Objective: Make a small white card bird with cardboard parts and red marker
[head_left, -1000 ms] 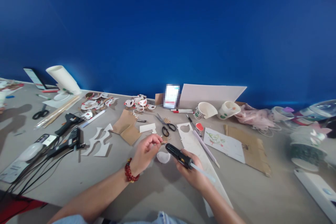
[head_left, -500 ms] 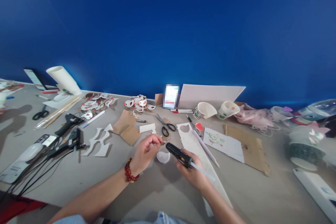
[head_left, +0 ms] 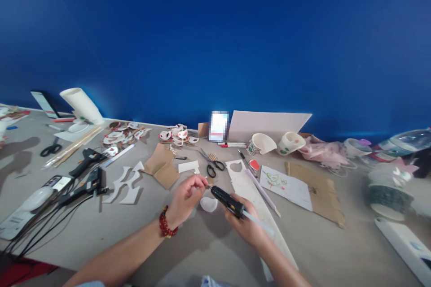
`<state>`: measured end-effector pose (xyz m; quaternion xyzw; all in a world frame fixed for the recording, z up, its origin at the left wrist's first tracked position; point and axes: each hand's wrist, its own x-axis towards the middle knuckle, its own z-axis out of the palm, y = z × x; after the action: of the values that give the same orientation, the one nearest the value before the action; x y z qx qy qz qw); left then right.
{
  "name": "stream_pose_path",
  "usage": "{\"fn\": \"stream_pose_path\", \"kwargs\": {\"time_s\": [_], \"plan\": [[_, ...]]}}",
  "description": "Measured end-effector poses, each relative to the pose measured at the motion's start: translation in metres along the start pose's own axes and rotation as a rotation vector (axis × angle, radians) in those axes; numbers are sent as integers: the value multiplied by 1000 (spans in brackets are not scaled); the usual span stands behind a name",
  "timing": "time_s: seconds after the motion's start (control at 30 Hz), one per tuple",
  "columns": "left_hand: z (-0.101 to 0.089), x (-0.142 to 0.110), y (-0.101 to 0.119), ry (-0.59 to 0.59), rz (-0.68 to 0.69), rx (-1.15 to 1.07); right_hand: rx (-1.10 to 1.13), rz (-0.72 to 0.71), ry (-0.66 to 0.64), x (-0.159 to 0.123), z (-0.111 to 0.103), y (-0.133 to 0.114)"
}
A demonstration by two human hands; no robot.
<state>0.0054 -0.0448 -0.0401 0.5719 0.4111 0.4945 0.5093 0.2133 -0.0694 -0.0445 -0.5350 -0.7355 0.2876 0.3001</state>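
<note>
The right hand (head_left: 247, 220) is wrapped around a black glue gun (head_left: 226, 199), its nozzle up against the fingertips of the left hand (head_left: 186, 198), which pinch a tiny piece (head_left: 208, 185) too small to identify. Between the two hands, a rounded white cutout (head_left: 208, 205) lies on the surface (head_left: 175, 258), with black-handled scissors (head_left: 209, 160) beyond.

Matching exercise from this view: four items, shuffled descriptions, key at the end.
Items:
1. Right hand
2. Left hand
3. Bird drawing
4. White rounded cutout

Descriptions:
A. Mostly green lines on white paper
B. Lying on the table, between the two hands
C. Gripping a black glue gun
D. Wearing a red bead bracelet

Pairs: 1-C, 2-D, 3-A, 4-B
</note>
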Motion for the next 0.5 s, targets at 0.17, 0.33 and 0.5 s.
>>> {"fn": "stream_pose_path", "kwargs": {"time_s": [0.17,0.33,0.5], "plan": [[-2,0,-3,-1,28,11,-8,1,19,-1,2,7],[-3,-1,-7,-3,16,20,-5,6,17,-1,5,11],[-3,-1,-5,-13,48,33,1,-3,30,-1,4,9]]}}
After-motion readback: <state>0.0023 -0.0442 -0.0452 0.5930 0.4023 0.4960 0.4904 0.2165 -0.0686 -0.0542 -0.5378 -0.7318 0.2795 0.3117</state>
